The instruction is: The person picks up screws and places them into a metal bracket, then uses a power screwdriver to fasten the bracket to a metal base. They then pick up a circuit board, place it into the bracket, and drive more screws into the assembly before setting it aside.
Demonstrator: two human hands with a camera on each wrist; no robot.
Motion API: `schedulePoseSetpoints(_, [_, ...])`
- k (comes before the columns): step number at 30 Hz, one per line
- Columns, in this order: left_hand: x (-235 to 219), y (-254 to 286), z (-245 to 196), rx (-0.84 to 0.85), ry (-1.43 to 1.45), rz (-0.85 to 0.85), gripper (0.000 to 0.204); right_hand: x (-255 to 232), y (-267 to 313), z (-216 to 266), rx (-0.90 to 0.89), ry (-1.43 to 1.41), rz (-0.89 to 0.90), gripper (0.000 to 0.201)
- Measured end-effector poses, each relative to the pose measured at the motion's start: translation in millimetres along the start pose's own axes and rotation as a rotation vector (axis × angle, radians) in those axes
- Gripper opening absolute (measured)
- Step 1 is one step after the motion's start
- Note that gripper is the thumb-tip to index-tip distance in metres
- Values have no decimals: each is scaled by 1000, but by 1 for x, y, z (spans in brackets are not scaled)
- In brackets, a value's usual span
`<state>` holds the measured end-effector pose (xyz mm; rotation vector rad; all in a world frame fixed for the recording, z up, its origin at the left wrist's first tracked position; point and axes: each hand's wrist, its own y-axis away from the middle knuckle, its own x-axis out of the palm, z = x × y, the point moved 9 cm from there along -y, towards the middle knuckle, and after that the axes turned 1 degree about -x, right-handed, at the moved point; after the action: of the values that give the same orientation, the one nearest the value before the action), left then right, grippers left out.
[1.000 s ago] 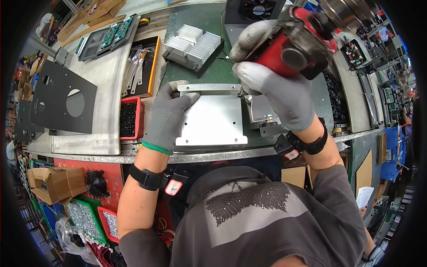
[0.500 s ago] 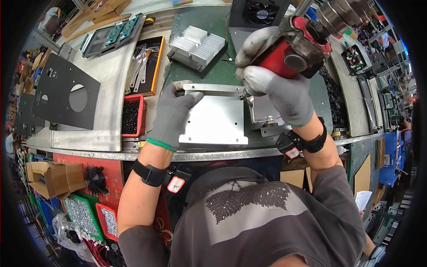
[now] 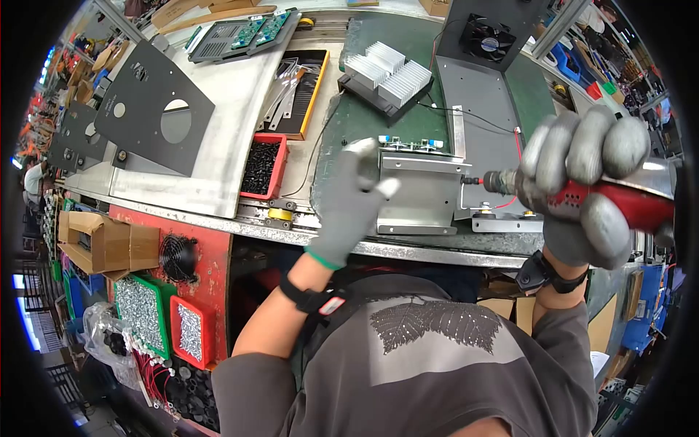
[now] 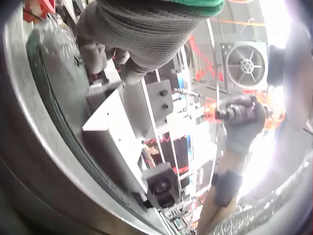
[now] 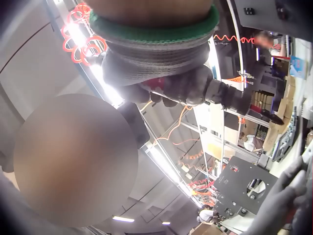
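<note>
A silvery bent-metal bracket (image 3: pixel 417 195) with flanges on its long sides sits near the bench's front edge in the head view. Along its far flange is a small circuit board (image 3: pixel 410 143) with blue-and-white parts. My gloved left hand (image 3: pixel 348 207) is at the bracket's left end, thumb tip overlapping that edge and fingers apart. To the right, my gloved right hand (image 3: pixel 586 178) grips a red power screwdriver (image 3: pixel 641 207), its bit pointing left close to the bracket's right end. The left wrist view shows the bracket (image 4: pixel 115 127) below the left fingers.
A finned heat sink (image 3: pixel 388 76) stands behind the bracket. A grey chassis (image 3: pixel 477 109) with a fan (image 3: pixel 489 38) and thin wires is at the back right. Leftward are a red bin (image 3: pixel 263 166) of black screws, an orange-edged tray (image 3: pixel 295 95) of metal strips and black panels (image 3: pixel 156 109).
The head view has shifted. The right hand lowered the screwdriver and drew it rightward from the bracket. The left hand loosened from the bracket's upper left. The bracket's hollow side and board now show.
</note>
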<state>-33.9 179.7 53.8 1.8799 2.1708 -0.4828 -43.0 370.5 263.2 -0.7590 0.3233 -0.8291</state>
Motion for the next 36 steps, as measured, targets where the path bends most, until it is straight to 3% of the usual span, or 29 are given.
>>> schedulePoseSetpoints(1, [-14,-1,15,-80,102,4,58,-1,2,-2,8,-9,-27,35])
schedulePoseSetpoints(3, [-49,-21,35,12,-33,-198,40,1,10,-3,38,-25,-88,35])
schedulePoseSetpoints(5, [-53,-34,45,-36,-328,-162,31,7,13,-3,61,-40,-131,35])
schedulePoseSetpoints(9, [-42,-43,39,-44,-559,-169,28,17,10,-4,94,-56,-207,36])
schedulePoseSetpoints(12, [-36,-43,40,41,-576,-150,23,25,8,-5,123,-46,-212,36])
schedulePoseSetpoints(14, [-41,-34,37,210,-533,-203,19,27,10,-6,141,-64,-186,38])
schedulePoseSetpoints(15, [-45,-24,28,233,-428,-183,16,24,9,-11,135,-52,-195,38])
schedulePoseSetpoints(17, [-38,-1,37,-288,334,71,14,31,0,-21,24,-253,-27,41])
schedulePoseSetpoints(18, [-39,8,29,-288,332,82,14,38,0,-20,-28,-357,62,42])
schedulePoseSetpoints(20, [-28,23,21,-363,809,165,21,44,-2,-18,1,-339,26,41])
schedulePoseSetpoints(21, [-27,25,23,-364,807,162,21,49,-4,-16,30,-326,-2,41])
schedulePoseSetpoints(23, [-10,35,22,-446,1162,305,30,60,-9,-11,86,-303,-51,39])
schedulePoseSetpoints(26, [-1,40,18,-466,1281,380,37,66,-10,-15,146,-281,-93,39])
schedulePoseSetpoints(27, [5,41,14,-455,1338,448,40,65,-8,-17,109,-271,-77,39])
schedulePoseSetpoints(29, [4,41,2,-474,1238,373,43,60,-3,-25,37,-251,-43,39])
schedulePoseSetpoints(32, [5,41,-17,-394,1191,461,45,58,2,-30,-72,-222,14,39])
schedulePoseSetpoints(36, [3,41,-17,-407,1179,434,43,67,5,-25,38,-170,-70,40])
